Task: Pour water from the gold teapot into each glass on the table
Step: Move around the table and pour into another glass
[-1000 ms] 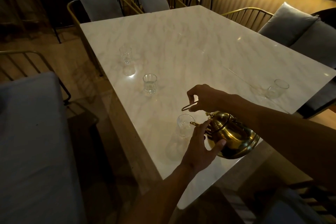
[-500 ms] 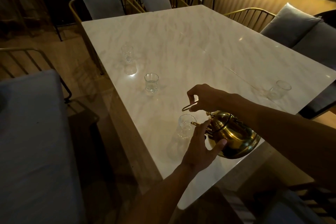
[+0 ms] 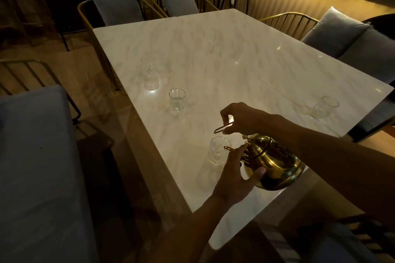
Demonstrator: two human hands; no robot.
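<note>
Marble table (image 3: 213, 53), tilted gold teapot (image 3: 275, 162) over glass (image 3: 217, 151)

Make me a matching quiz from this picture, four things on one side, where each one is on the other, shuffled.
Things:
1. shiny gold metal teapot
2. right hand
3. left hand
4. clear glass at the table's right edge

Places:
A. supporting the teapot's body
B. standing alone, far from both hands
C. tilted, spout over the nearest glass
D. gripping the thin handle

Pairs: 1-C, 2-D, 3-A, 4-B
</note>
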